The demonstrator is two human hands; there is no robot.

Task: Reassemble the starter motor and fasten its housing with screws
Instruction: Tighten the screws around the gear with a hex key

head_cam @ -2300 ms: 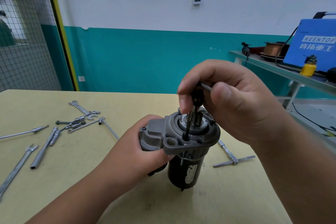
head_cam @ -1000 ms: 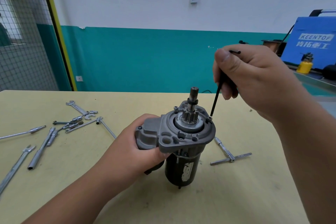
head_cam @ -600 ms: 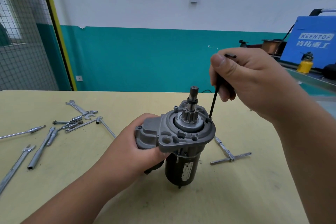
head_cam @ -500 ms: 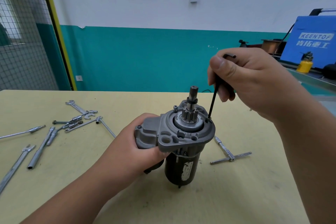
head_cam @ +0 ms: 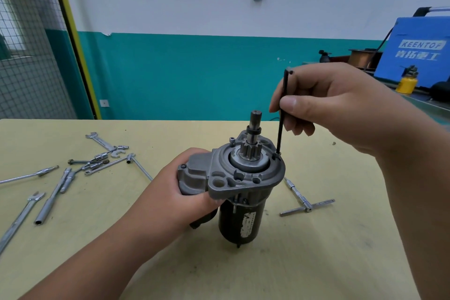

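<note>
Loose wrenches (head_cam: 54,196) lie at the left of the bench (head_cam: 341,251). The left grip (head_cam: 187,196) is wrapped round the side housing of the starter motor (head_cam: 244,181), which stands upright mid-bench. The right grip (head_cam: 341,109) pinches a hex key (head_cam: 280,134) whose tip meets a flange screw (head_cam: 277,153); whether it sits fully in the socket is unclear. A shallow or tilted seat could let it slip and round the screw; sideways force could tip the motor.

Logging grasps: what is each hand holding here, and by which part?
Left hand grips the starter motor by the side bulge of its grey housing. Right hand pinches the hex key mid-shaft, tip on a housing screw.
</note>
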